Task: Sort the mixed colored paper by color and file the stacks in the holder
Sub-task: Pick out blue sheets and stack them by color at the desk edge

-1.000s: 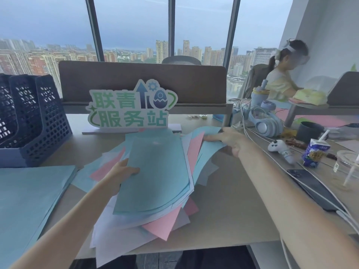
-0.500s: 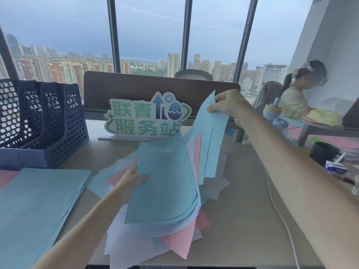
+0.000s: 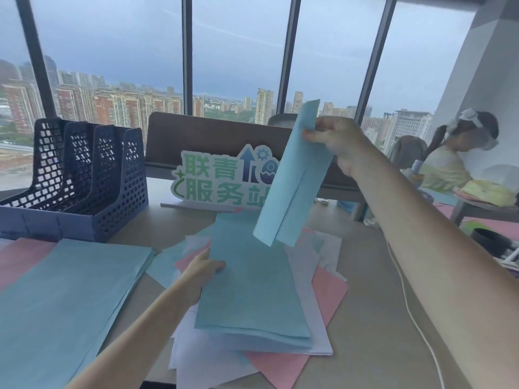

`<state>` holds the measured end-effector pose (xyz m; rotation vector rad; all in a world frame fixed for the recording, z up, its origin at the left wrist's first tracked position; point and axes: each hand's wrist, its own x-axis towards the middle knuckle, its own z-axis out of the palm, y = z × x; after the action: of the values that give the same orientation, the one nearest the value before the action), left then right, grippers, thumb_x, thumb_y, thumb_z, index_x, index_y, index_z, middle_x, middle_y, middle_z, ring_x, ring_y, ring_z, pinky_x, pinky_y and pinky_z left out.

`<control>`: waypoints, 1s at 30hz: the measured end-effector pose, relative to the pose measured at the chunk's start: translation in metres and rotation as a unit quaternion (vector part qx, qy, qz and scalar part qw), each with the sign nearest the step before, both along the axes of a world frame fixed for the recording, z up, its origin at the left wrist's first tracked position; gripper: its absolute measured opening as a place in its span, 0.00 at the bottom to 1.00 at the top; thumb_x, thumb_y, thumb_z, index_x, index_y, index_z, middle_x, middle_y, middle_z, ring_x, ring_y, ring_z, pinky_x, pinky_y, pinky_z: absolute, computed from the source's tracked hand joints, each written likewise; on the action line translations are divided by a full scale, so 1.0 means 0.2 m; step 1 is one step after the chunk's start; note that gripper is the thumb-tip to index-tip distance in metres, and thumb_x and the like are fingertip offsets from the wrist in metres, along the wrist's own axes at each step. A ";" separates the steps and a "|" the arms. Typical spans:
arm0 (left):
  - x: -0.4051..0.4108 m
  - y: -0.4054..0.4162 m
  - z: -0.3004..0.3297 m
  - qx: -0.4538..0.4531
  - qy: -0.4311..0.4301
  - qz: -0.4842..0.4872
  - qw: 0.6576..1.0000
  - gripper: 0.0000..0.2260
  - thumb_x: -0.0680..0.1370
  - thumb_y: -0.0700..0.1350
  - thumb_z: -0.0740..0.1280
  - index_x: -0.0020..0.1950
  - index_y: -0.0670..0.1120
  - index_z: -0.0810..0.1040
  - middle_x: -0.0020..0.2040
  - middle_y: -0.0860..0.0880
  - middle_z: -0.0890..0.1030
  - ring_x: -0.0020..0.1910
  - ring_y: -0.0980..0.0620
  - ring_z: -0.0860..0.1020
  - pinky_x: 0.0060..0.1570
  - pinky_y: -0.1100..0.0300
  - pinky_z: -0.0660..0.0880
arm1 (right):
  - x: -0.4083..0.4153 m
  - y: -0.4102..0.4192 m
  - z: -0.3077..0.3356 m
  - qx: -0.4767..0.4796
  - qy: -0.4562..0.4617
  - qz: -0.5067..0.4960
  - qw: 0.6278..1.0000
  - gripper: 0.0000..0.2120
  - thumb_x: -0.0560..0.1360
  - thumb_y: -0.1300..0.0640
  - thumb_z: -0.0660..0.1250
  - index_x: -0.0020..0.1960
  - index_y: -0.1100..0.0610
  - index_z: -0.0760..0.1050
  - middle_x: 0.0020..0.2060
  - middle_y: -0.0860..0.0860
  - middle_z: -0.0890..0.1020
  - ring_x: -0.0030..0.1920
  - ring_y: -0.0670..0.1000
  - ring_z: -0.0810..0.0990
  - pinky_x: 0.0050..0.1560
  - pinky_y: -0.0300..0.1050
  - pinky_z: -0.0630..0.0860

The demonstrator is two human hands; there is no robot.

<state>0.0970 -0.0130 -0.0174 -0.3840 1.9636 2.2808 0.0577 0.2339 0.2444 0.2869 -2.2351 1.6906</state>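
A high-rise office, judging by floor-to-ceiling windows (image 3: 238,51) over city towers across the upper frame, a desk (image 3: 365,318) with a brown divider panel (image 3: 213,136) at centre, a blue file holder (image 3: 84,178) at left, a seated coworker (image 3: 449,164) at far right.

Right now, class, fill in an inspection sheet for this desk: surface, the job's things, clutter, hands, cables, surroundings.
Surface: tan desk, largely covered in paper.
Job's things: mixed pile of blue, pink and white sheets; sorted blue stack over a pink sheet; blue holder, no paper seen in it.
Clutter: green sign; dark cup.
Hands: left hand holds the blue bundle; right hand pinches lifted blue sheets.
Cables: white cable.
Surroundings: windows, city view; another person seated.
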 end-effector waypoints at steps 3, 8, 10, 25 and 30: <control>0.04 0.00 0.03 0.029 -0.002 0.016 0.999 0.12 0.77 0.30 0.62 0.55 0.42 0.79 0.42 0.40 0.84 0.33 0.44 0.83 0.32 0.54 0.81 | 0.00 -0.01 -0.16 -0.097 0.005 -0.071 0.993 0.05 0.74 0.60 0.75 0.42 0.52 0.81 0.44 0.49 0.82 0.50 0.53 0.78 0.50 0.47 0.74; 0.01 -0.04 0.02 0.081 -0.019 0.094 0.992 0.09 0.80 0.38 0.62 0.58 0.44 0.78 0.48 0.39 0.83 0.37 0.42 0.82 0.27 0.56 0.78 | 0.00 0.02 -0.74 -0.174 -0.112 -0.187 0.960 0.15 0.70 0.61 0.77 0.54 0.57 0.77 0.45 0.52 0.83 0.39 0.49 0.80 0.31 0.37 0.75; 0.00 -0.04 0.01 0.113 -0.025 0.121 0.986 0.11 0.81 0.46 0.64 0.61 0.44 0.77 0.55 0.39 0.82 0.45 0.40 0.82 0.29 0.52 0.80 | 0.01 0.04 -0.96 -0.183 -0.182 -0.188 0.948 0.24 0.65 0.59 0.79 0.57 0.56 0.73 0.49 0.55 0.83 0.44 0.54 0.83 0.38 0.50 0.84; -0.01 -0.11 -0.01 -0.015 -0.042 0.067 0.997 0.19 0.61 0.37 0.71 0.51 0.41 0.78 0.57 0.34 0.79 0.48 0.34 0.83 0.42 0.40 0.82 | 0.02 0.16 -1.27 -0.052 -0.310 -0.056 0.948 0.26 0.63 0.61 0.82 0.57 0.61 0.77 0.54 0.58 0.83 0.54 0.57 0.81 0.53 0.50 0.79; -0.02 -0.13 -0.04 -0.038 -0.019 0.046 0.998 0.21 0.61 0.42 0.71 0.53 0.44 0.77 0.59 0.35 0.78 0.46 0.37 0.82 0.44 0.38 0.81 | 0.03 0.17 -1.25 0.061 -0.371 0.029 0.926 0.13 0.71 0.64 0.77 0.53 0.69 0.81 0.44 0.60 0.86 0.45 0.58 0.86 0.45 0.52 0.84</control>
<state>0.0922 -0.0388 -0.0252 -0.5314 2.0594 2.2380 0.0636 0.2683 -0.0056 -0.3315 -2.8804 1.9085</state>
